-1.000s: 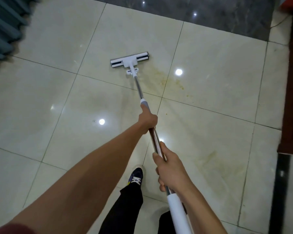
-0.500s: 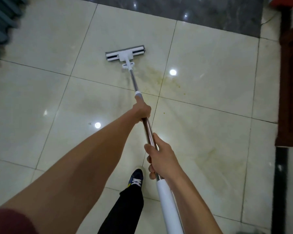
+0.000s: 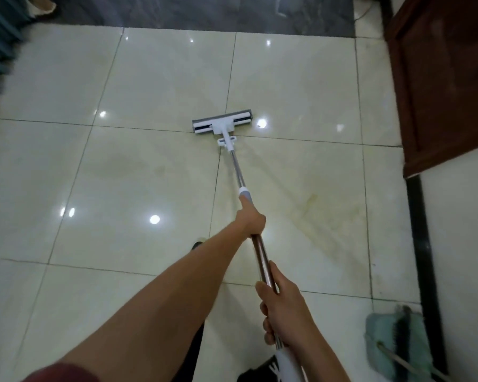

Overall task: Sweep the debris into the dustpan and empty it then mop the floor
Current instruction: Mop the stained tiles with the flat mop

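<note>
The mop (image 3: 240, 172) runs diagonally from the lower centre of the frame up to the middle, where its flat white head (image 3: 222, 123) lies on the cream tiled floor (image 3: 149, 78), straddling a grout line. The left hand (image 3: 251, 216) grips the metal handle just below the grey-and-white collar, fingers curled round the shaft with one digit extended along it toward the head. The right hand (image 3: 283, 310) grips the handle lower in the frame, fingers clamped round the shaft just above the white end grip. Yellowish streaks (image 3: 323, 216) mark the tiles to the right of the handle, and fainter marks lie to its left. A dark marble strip (image 3: 204, 12) crosses the top of the frame. A brown wooden door (image 3: 442, 78) occupies the upper right. At the lower right a green dustpan (image 3: 381, 340) with a dark brush (image 3: 400, 334) rests on the floor, well apart from the mop head. A dark shoe (image 3: 196, 245) shows behind the left forearm.
</note>
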Demonstrator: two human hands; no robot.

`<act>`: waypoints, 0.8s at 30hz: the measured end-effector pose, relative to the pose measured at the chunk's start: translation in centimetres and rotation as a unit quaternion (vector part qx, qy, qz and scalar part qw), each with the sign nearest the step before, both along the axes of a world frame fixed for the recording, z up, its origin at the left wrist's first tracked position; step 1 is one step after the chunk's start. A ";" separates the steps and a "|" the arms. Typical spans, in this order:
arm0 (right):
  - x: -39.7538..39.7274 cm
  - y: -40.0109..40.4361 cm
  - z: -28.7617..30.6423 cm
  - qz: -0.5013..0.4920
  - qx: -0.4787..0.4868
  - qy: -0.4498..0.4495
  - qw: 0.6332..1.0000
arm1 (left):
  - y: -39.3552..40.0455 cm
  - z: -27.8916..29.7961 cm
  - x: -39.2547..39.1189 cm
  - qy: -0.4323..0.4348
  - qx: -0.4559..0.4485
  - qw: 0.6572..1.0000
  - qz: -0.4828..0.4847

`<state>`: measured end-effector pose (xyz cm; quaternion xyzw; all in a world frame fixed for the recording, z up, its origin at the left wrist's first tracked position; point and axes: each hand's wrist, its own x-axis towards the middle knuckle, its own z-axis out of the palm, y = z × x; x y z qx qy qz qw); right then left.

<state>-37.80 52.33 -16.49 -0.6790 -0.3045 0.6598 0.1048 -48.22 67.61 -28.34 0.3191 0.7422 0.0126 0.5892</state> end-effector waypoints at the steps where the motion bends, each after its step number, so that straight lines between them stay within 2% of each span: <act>1: 1.6 -1.9 0.2 -0.004 0.001 -0.005 1.000 | -1.9 0.2 1.9 -0.003 0.008 1.000 -0.005; 6: 7.8 -10.1 1.8 -0.006 0.012 -0.023 1.000 | -10.2 1.0 8.8 -0.028 0.017 0.999 -0.037; 10: 9.9 -11.8 2.5 -0.022 0.015 -0.030 0.999 | -11.9 1.7 11.3 -0.033 0.029 0.998 -0.039; 18: 7.7 -7.1 1.0 -0.009 0.041 -0.030 0.999 | -6.7 0.9 9.1 -0.024 0.027 0.998 -0.053; 24: 3.4 1.9 -0.3 -0.018 0.053 -0.029 0.998 | 3.1 -0.9 5.5 -0.026 0.031 0.999 -0.026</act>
